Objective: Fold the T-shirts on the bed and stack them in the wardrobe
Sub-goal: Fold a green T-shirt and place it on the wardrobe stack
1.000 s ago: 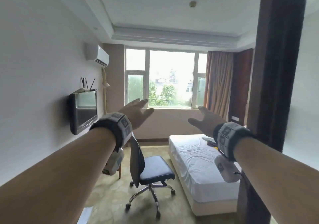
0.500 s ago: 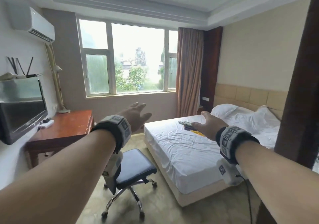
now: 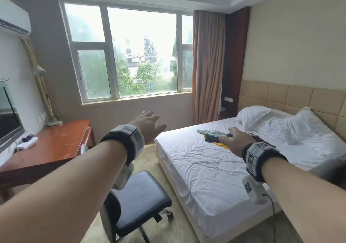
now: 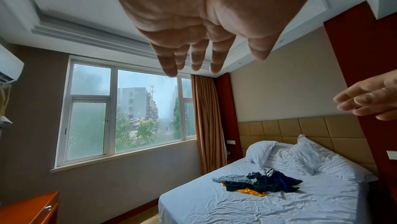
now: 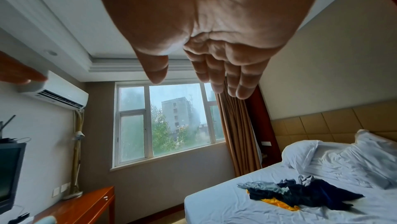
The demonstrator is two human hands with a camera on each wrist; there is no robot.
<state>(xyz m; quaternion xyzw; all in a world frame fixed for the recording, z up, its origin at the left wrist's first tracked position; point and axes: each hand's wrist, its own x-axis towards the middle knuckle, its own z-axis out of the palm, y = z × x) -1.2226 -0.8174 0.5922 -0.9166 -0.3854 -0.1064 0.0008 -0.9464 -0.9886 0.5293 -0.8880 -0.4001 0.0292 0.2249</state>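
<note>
While T-shirts (image 4: 257, 183) lie heaped — both hands spread, empty.

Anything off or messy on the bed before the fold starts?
Only the expected mess: the T-shirts lie in one crumpled, overlapping heap mid-bed, grey, navy and yellow tangled together, none folded. The sheet is wrinkled and the pillows are rumpled. Left hand and right hand hold nothing.

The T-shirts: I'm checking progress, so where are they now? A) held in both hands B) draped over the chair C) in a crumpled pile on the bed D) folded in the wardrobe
C: the T-shirts lie in a crumpled heap on the bed; the left hand and right hand are empty.
</note>
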